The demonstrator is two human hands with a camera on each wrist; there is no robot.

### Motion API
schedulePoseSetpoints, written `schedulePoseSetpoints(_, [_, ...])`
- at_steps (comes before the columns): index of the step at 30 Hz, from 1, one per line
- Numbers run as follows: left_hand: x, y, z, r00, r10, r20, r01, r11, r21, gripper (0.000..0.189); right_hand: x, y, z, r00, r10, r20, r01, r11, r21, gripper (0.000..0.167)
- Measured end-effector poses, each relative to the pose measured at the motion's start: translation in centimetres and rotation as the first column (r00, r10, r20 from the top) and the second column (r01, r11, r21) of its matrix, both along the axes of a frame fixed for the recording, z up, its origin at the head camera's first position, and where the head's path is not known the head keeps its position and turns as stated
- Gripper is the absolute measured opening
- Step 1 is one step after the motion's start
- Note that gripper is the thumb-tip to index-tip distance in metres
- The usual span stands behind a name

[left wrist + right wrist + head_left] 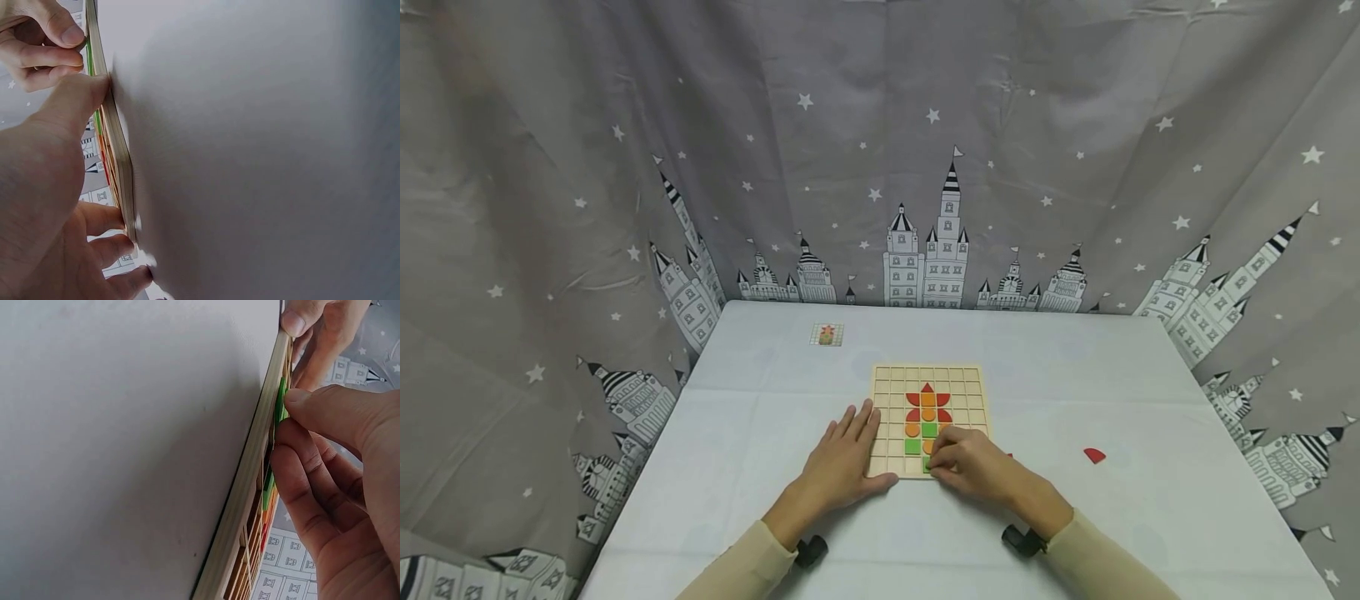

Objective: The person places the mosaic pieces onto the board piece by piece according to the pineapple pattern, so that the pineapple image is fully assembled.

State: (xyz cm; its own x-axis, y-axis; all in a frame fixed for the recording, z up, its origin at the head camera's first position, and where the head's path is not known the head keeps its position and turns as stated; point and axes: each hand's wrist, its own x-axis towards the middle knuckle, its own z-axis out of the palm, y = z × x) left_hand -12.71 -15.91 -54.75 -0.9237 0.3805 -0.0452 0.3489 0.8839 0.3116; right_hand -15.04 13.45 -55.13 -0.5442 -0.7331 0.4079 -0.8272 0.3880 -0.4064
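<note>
A square wooden grid board (891,377) lies on the white table, bearing red, orange and green tiles around its middle columns. My left hand (842,462) rests at its left edge, fingers spread and thumb at the near edge; in the left wrist view the thumb touches the rim. Over the near rows, my right hand (973,465) pinches a green tile (927,465) at the board's front row. Its thumb and fingertips meet at a green tile (279,403) in the right wrist view. The right hand hides part of the board's lower right.
A red quarter-circle tile (1094,455) lies on the table to the right. Another red piece (1010,456) peeks out beside the right hand. A small pattern card (827,335) lies at the back left. A grey curtain (850,167) with castles hangs behind the table.
</note>
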Motion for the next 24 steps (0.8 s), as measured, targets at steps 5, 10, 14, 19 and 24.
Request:
schedulePoseSetpoints(5, [0.0,0.0,-0.1,1.000,0.001,0.000,-0.001,1.000,-0.006,0.113,-0.1,0.6,0.0,1.000,-0.023,0.013,0.023,1.000,0.000,0.014])
schedulePoseSetpoints(10, [0.0,0.0,-0.1,1.000,0.003,0.004,-0.003,1.000,-0.012,0.113,-0.3,1.6,0.1,0.999,-0.036,0.027,0.037,0.999,-0.038,0.012])
schedulePoseSetpoints(14, [-0.1,0.1,-0.1,1.000,0.006,0.007,-0.006,1.000,-0.008,0.113,-0.2,2.7,0.5,0.997,-0.069,0.047,0.071,0.996,-0.045,0.013])
schedulePoseSetpoints(19, [-0.1,0.1,-0.1,1.000,0.006,0.005,-0.006,1.000,-0.003,0.113,-0.1,4.6,1.0,0.982,-0.151,0.110,0.154,0.988,-0.022,0.015])
schedulePoseSetpoints(24, [0.0,0.1,0.0,1.000,0.005,0.004,-0.005,1.000,0.003,0.113,-0.1,6.6,0.9,0.969,-0.207,0.131,0.211,0.977,-0.013,0.018])
